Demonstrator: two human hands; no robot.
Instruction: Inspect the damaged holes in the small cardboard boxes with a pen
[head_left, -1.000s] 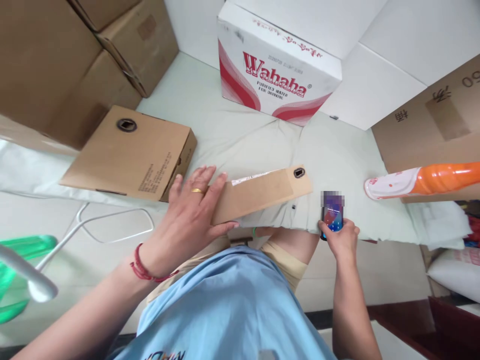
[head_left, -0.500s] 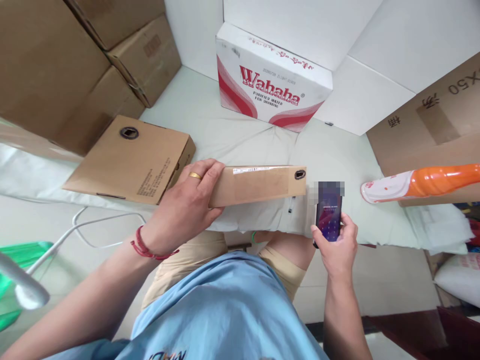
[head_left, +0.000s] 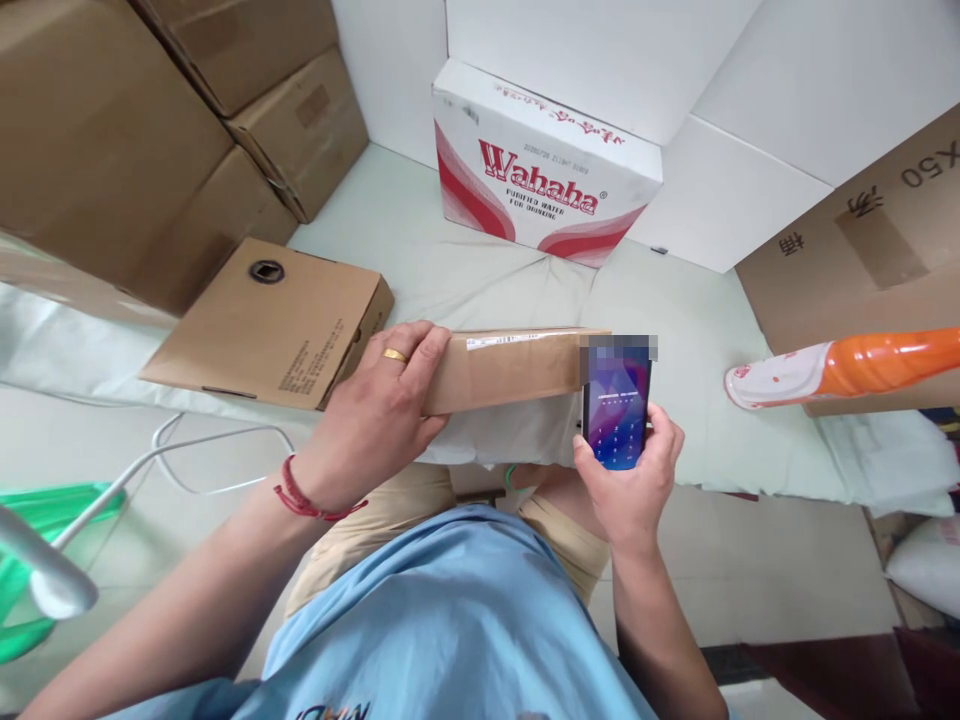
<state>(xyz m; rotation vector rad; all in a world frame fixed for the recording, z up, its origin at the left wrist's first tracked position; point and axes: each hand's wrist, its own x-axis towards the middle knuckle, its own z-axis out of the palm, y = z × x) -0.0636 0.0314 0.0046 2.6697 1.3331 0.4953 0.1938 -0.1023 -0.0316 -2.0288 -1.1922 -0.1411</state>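
My left hand (head_left: 390, 395), with a ring and a red string bracelet, grips the left end of a narrow brown cardboard box (head_left: 514, 370) with a white label strip along its top edge. In my right hand (head_left: 634, 475) is a phone (head_left: 616, 415), its lit screen showing a number keypad. The phone overlaps the box's right end and hides it. To the left of my left hand lies a flat brown box (head_left: 262, 330) with a round dark-rimmed hole and printed text.
A white and red Wahaha carton (head_left: 540, 170) stands at the back of the pale covered surface (head_left: 682, 300). Stacked brown cartons (head_left: 112, 150) fill the left. An orange and white bottle (head_left: 840, 368) and a large carton (head_left: 885, 230) are at right.
My right hand has moved left with the phone, which now covers the right end of the narrow box. My left hand keeps its grip on the box.
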